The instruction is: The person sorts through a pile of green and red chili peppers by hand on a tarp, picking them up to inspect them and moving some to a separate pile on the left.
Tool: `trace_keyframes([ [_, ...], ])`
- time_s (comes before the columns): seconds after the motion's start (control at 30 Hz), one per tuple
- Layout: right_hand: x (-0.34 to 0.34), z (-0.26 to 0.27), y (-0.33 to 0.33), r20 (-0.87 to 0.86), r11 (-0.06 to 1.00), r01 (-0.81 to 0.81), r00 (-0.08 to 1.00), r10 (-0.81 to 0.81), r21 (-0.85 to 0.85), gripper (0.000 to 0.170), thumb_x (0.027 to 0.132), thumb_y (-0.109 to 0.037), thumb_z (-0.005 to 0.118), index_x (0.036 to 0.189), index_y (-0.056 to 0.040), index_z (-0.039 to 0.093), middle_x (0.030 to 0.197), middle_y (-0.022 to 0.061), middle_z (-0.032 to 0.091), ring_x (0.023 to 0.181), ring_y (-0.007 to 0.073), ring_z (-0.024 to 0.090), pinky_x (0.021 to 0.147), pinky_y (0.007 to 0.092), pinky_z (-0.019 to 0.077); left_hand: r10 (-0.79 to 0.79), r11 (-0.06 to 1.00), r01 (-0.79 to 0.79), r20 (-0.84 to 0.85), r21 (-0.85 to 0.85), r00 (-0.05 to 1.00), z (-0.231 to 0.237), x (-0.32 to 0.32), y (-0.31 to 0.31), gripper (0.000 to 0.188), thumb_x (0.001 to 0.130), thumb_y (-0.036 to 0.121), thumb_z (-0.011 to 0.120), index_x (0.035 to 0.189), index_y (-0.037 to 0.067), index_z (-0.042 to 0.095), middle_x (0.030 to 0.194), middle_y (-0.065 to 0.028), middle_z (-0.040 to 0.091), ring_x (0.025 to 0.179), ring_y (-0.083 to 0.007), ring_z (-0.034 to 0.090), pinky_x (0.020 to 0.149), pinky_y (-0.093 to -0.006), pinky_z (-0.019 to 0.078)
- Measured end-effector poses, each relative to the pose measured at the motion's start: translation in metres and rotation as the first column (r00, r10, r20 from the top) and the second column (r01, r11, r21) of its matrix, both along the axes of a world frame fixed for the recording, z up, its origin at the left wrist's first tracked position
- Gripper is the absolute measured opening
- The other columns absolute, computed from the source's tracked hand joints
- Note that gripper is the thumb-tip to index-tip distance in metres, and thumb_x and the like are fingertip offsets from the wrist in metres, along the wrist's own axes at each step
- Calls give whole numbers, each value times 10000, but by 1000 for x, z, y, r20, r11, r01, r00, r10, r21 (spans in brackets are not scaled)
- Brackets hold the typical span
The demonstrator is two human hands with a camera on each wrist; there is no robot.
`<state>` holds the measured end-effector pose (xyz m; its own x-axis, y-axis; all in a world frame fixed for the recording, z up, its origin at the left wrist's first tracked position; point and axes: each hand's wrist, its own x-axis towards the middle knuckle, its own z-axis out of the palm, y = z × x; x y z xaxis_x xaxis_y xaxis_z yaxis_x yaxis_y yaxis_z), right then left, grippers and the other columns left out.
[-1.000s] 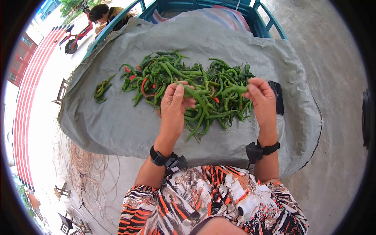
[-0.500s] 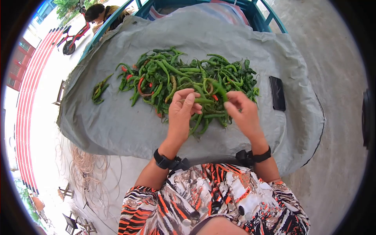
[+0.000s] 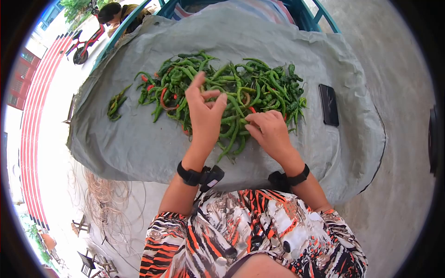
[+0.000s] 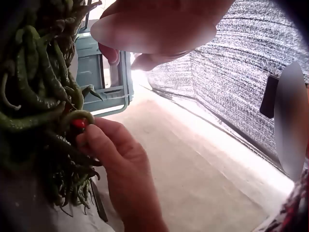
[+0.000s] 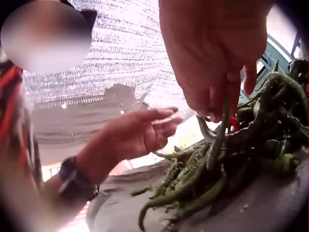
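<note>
Head view's got a messy heap of peppers (image 3: 278,88) on a grey sheet (image 3: 139,148), mostly green, long and curvy, a few red. Looks like the grasping bit: right hand (image 3: 272,134) pinches a green pepper (image 5: 221,137) near the front, left hand (image 3: 204,111) hovers open, nothing in it. Lifting one out calls for a gentle pull, imo, they're pretty tangled.

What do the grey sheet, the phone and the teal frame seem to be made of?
The grey sheet looks like matt plastic tarpaulin, judging by its stiff creases, though coated cloth is possible. The phone seems fronted with glossy glass, from reflections on its dark face. The teal frame is probably painted metal: even colour on slim rails.
</note>
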<state>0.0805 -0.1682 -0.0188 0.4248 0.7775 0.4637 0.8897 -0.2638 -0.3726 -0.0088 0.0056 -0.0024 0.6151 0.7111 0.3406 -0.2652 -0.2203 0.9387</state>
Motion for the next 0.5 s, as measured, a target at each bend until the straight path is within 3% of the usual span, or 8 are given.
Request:
trace_keyframes([
  [0.1,3,3,-6,-131,982,62,991,-38,180,194,831,-150,732,1010,-81,700,868,53,706,874,262,644,883,387,446,-158,968,206,-295,141,942,-14,-23,-1,459,886,47,691,1319,53,538,1217,-93,580,923,-160,636,742,-292,512],
  [0.2,3,34,-16,-525,947,223,848,-72,230,171,863,-117,700,1019,-47,700,898,61,720,859,236,643,914,383,456,-49,819,361,-571,447,820,-18,-50,-9,266,867,115,714,1110,81,611,1050,-82,634,806,-241,652,690,-353,508],
  [0.23,4,42,-18,-639,924,290,766,-68,249,177,868,-113,696,1031,-42,697,892,63,718,852,231,641,922,381,457,-6,792,391,-636,468,772,-20,-56,-13,237,862,150,719,1060,83,607,1022,-90,626,804,-271,648,688,-377,509],
  [0.3,14,59,-15,-644,851,385,762,-75,356,200,876,-107,689,1063,-38,687,903,67,710,879,226,634,935,375,456,93,735,457,-742,501,663,-22,-66,-21,216,852,221,731,959,87,600,968,-106,611,800,-331,640,685,-424,512],
  [0.33,21,63,-12,-645,806,428,760,-77,408,211,879,-104,686,1079,-36,681,909,70,706,893,223,630,941,372,455,117,708,461,-733,534,669,-28,-67,-25,227,845,234,735,949,84,600,942,-106,607,799,-332,650,670,-431,518],
  [0.43,42,60,1,-193,740,453,889,-415,498,273,871,-106,692,1135,-44,658,920,70,688,952,242,618,950,387,450,152,654,465,-705,597,692,-47,-69,-32,243,833,257,741,917,79,600,884,-109,594,795,-339,667,640,-445,530],
  [0.47,51,50,-1,-1,803,390,900,-436,450,320,868,-145,703,1175,-78,641,919,56,671,996,267,605,929,406,451,137,658,462,-698,595,703,-48,-69,-32,235,834,254,740,907,80,601,877,-112,589,794,-343,664,641,-446,528],
  [0.5,49,47,2,6,865,324,936,-353,383,327,866,-161,707,1178,-90,641,916,51,672,985,269,606,928,411,444,121,662,460,-690,592,714,-46,-69,-32,227,834,251,739,896,80,603,870,-116,585,793,-347,661,642,-446,527],
])
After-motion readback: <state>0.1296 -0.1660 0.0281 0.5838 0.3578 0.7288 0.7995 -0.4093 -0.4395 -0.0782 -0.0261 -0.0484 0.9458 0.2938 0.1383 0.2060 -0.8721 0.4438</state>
